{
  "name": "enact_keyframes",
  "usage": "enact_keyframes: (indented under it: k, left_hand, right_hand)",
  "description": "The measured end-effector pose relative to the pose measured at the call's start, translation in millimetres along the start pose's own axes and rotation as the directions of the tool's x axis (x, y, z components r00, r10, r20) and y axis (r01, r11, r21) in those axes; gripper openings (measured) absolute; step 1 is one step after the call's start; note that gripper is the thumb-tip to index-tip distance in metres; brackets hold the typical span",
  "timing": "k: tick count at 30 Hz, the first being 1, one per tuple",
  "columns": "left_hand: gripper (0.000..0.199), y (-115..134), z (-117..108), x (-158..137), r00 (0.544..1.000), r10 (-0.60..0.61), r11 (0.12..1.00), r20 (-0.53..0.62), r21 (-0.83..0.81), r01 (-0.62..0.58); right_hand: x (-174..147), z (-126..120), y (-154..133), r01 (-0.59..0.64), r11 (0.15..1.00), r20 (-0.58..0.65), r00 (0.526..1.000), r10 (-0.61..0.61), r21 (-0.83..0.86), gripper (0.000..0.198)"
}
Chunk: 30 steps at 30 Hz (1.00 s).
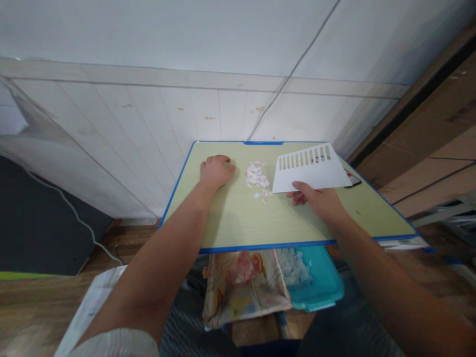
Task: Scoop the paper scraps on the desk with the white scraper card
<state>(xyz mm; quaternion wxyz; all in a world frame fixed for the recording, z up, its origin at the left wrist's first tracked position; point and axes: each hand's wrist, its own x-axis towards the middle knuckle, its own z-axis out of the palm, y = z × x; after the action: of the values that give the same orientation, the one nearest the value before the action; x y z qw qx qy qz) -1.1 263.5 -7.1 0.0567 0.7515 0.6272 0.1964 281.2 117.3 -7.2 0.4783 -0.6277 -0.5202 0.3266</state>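
My right hand [314,198] grips a white slotted card [305,173] by its near edge, thumb on top and fingers underneath. A row of long cut-out slots runs along the card's far side, and it is tilted above the board. Left of the card lies a small heap of pale paper bits [257,174], with a few loose pieces toward me. On the other side of the heap, my left hand [216,171] rests on the tabletop, fingers loosely bent and thumb apart, holding nothing.
The pale yellow tabletop [238,223] has a blue rim. A dark-edged object [354,179] lies partly under the card. Below the near edge are a patterned cloth pouch [245,302] and a turquoise tub [323,282] with whitish bits. Cardboard boxes [427,134] stand right; a white wall is behind.
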Motion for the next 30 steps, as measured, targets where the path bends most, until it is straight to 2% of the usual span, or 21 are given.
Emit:
enact_keyframes:
  k: [4, 7, 9, 12, 14, 18, 24, 30]
  left_hand:
    - [0.044, 0.0, -0.3, 0.1, 1.0, 0.002, 1.0, 0.008, -0.007, -0.002]
    - [0.046, 0.0, 0.4, 0.4, 1.0, 0.003, 1.0, 0.008, -0.008, -0.003]
    - [0.045, -0.1, 1.2, 0.6, 1.0, 0.002, 1.0, 0.004, -0.011, -0.001]
    - [0.045, 0.0, 2.1, 1.0, 1.0, 0.001, 1.0, 0.001, -0.02, -0.001]
    - [0.045, 0.3, 2.0, 1.2, 1.0, 0.004, 1.0, 0.0, -0.025, -0.004]
    - [0.045, 1.4, 0.5, 1.2, 1.0, -0.003, 1.0, 0.009, -0.016, 0.003]
    - [0.05, 3.1, -1.8, 0.5, 1.0, -0.002, 1.0, 0.024, 0.0, 0.002]
    - [0.046, 4.2, -1.5, -0.2, 1.0, -0.021, 1.0, 0.022, 0.007, 0.021]
  right_hand:
    - [3.0, -1.8, 3.2, 0.019, 0.999, -0.018, 1.0, -0.02, -0.031, 0.03]
    - [-6.5, -17.3, 4.5, 0.029, 0.997, -0.027, 0.999, -0.031, -0.078, 0.029]
    - [-20.7, -30.8, 2.8, 0.023, 0.992, 0.01, 1.0, -0.022, -0.124, 0.034]
    - [-47.8, -47.3, -2.8, -0.041, 0.99, 0.086, 0.995, 0.052, -0.131, 0.037]
    - [-63.2, -52.8, -5.7, -0.113, 0.991, 0.143, 0.982, 0.123, -0.076, 0.034]
    - [-76.2, -52.1, -4.8, -0.154, 0.983, 0.119, 0.983, 0.141, 0.104, 0.029]
    - [-76.2, -52.2, 1.5, -0.151, 0.987, 0.146, 0.979, 0.143, 0.047, 0.033]
    - [-76.5, -56.1, 8.4, -0.163, 0.981, 0.123, 0.981, 0.15, 0.106, 0.031]
